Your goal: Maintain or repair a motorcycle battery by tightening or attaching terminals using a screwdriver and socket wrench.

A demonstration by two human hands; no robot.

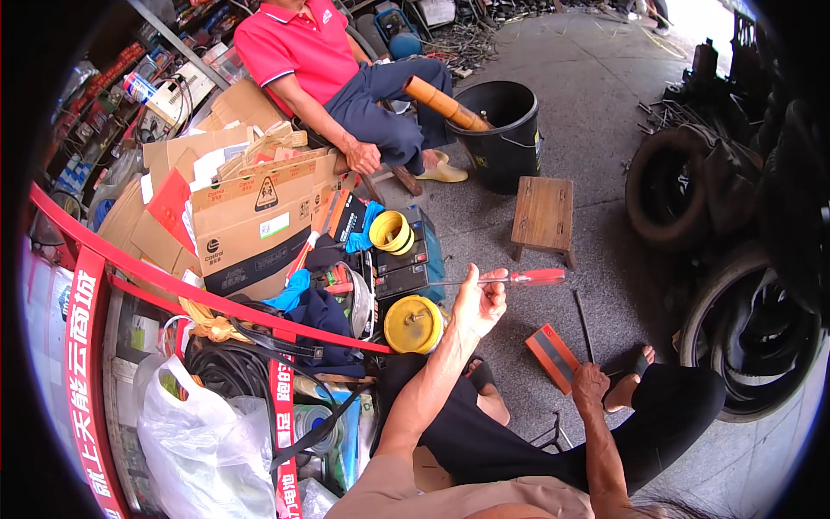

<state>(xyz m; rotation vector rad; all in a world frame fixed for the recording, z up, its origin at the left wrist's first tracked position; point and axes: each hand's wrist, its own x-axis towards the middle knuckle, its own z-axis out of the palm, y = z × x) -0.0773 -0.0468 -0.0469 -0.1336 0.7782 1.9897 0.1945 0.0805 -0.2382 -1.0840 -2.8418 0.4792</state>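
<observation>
My left hand [480, 303] is raised in the middle of the view, its fingers curled round a screwdriver. The screwdriver [538, 277] has a clear red handle pointing right, and its thin shaft runs left past my thumb. Lower down and to the right, my right hand [590, 382] is closed on the near end of a thin dark metal rod [584, 322], which points away from me. An orange-red box [553, 358] with a grey stripe lies beside that hand, just to its left.
A small wooden stool [542, 216] and a black bucket [510, 164] with a bamboo tube stand ahead. Another person in a red shirt [290, 48] sits at the far left. Cardboard [251, 225], batteries and a yellow tub [413, 326] crowd the left; tyres [670, 186] stack at right.
</observation>
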